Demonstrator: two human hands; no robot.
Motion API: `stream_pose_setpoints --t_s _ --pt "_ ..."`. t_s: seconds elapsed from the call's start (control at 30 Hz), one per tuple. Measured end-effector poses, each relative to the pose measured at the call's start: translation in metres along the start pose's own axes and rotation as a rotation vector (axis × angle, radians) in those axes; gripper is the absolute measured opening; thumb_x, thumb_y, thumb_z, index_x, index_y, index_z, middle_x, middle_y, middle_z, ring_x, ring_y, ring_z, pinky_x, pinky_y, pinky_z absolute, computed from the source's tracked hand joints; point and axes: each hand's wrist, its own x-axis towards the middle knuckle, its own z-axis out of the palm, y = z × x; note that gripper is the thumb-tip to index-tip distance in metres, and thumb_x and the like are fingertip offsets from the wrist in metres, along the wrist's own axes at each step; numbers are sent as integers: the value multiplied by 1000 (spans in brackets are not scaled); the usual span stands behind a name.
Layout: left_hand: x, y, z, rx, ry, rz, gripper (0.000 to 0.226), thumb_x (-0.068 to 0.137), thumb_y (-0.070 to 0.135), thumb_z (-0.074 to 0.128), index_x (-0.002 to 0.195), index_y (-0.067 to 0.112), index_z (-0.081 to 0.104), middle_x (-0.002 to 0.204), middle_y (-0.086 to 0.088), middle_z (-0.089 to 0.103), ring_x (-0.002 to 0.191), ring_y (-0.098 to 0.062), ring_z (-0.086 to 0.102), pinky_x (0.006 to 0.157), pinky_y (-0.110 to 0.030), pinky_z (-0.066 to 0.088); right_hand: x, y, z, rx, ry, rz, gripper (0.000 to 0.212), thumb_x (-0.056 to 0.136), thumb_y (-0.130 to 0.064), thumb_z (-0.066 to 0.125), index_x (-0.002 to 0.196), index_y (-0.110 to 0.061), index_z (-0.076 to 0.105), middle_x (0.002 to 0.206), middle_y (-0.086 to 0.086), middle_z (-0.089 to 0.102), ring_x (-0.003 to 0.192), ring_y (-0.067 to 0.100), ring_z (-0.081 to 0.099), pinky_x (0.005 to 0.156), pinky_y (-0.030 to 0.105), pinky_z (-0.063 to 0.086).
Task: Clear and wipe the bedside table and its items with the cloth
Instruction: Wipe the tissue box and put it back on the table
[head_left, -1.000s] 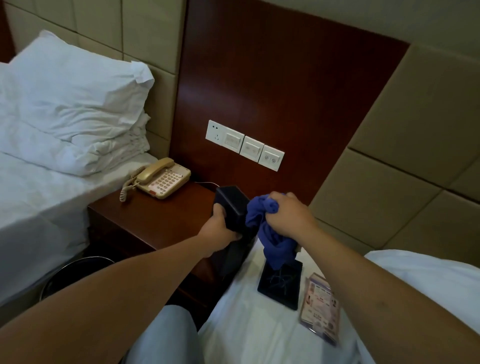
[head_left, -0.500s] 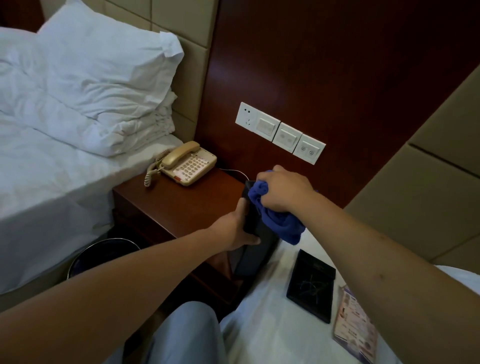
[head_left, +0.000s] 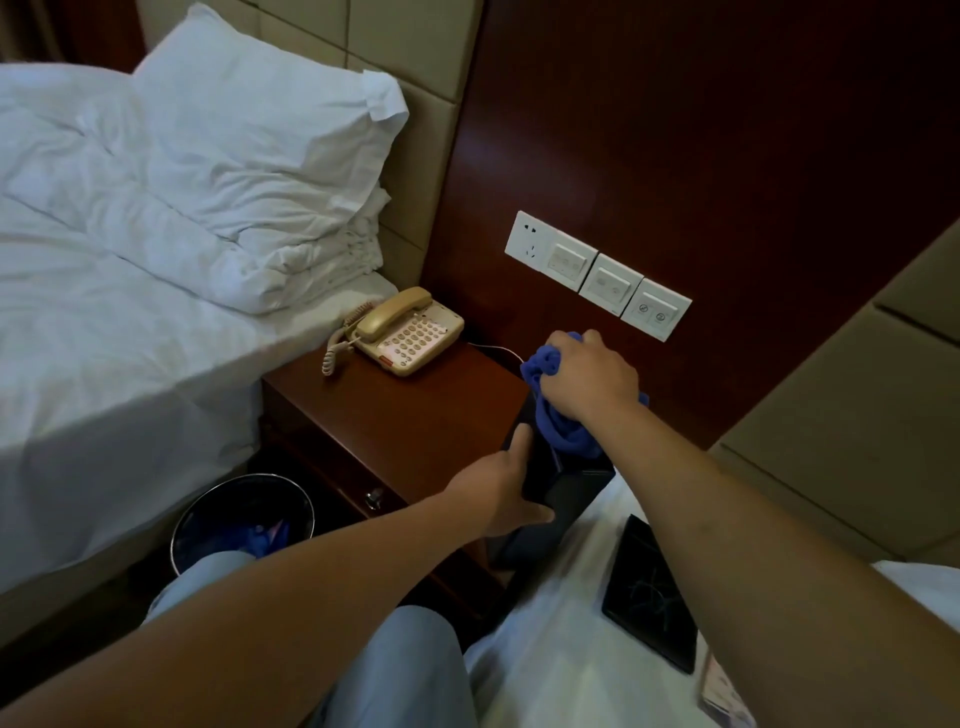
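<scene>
My right hand (head_left: 592, 379) grips a bunched blue cloth (head_left: 558, 426) and holds it against the top of a black box (head_left: 571, 493). The box stands at the right edge of the wooden bedside table (head_left: 395, 415). My left hand (head_left: 506, 488) holds the box from its left side, thumb up along it and fingers round the lower front. A beige telephone (head_left: 408, 332) with a coiled cord sits at the back left of the table.
A black tray (head_left: 649, 597) and a printed card (head_left: 724, 691) lie on the white bed at right. A bin (head_left: 241, 519) stands on the floor left of the table. Wall switches (head_left: 597, 273) sit above. A bed with pillows (head_left: 249, 156) is at left.
The view has shifted right and down. My right hand with the cloth has moved along the top of the black box toward the wall. My left hand has slid lower on the box.
</scene>
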Motion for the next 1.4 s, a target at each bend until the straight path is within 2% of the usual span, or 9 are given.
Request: stream_pose_setpoints --t_s 0.13,0.27,0.37,0.5,0.6,0.77,1.0,1.23,1.4 --pt "2 -1 3 -11 35 -6 120 86 39 81 161 15 -10 140 -16 57 117 -33 61 96 -49 54 -32 9 -3 43 -6 -8 37 91 -33 56 127 -35 49 122 6 42 88 28 50 68 39 44" --pt "11 -3 6 -42 84 -13 109 78 34 87 152 24 8 119 -5 65 102 -29 66 83 -44 56 -67 17 -10 41 -49 -5 38 90 -35 57 128 -37 50 123 5 43 95 30 56 76 42 50" --pt "60 -44 33 -158 101 -21 117 62 63 87 152 37 16 124 1 68 114 -36 65 92 -49 56 -90 21 -15 4 -95 -42 39 90 -35 56 129 -36 49 123 4 42 93 28 54 74 40 46" --pt "81 -53 44 -94 144 6 122 61 67 74 153 29 2 139 -9 58 118 -31 63 95 -51 55 -102 27 -17 -33 -130 -78 37 91 -31 55 127 -33 49 123 5 40 87 27 48 70 38 40" --pt "106 -76 54 -181 121 33 119 62 83 70 156 44 9 140 -5 59 124 -36 61 99 -55 53 -93 22 -18 -57 -123 -79 36 90 -33 56 125 -33 49 119 5 39 86 28 50 69 38 42" --pt "1 2 10 -104 119 -6 106 81 30 85 153 12 9 123 -13 66 105 -32 66 79 -39 50 -58 12 -15 -31 -126 -19 35 92 -31 58 126 -35 49 125 7 39 86 29 53 70 39 45" --pt "-5 3 15 -131 188 -25 92 81 33 84 146 23 19 118 -4 65 97 -25 64 79 -43 56 -32 3 -9 64 -73 45 42 93 -28 59 132 -35 46 129 9 38 100 34 55 78 44 54" --pt "-24 -5 16 -200 298 25 87 80 30 86 142 24 25 119 1 66 100 -22 68 84 -48 58 -64 -23 -33 -132 -253 -41 47 92 -24 63 135 -31 44 131 11 34 97 33 54 83 44 53" --pt "-27 3 12 -191 324 -22 86 89 26 77 152 13 21 116 -4 65 99 -24 67 77 -30 51 -95 -22 -40 -196 -356 -84 47 93 -25 60 137 -28 43 130 13 33 100 35 52 87 46 53"
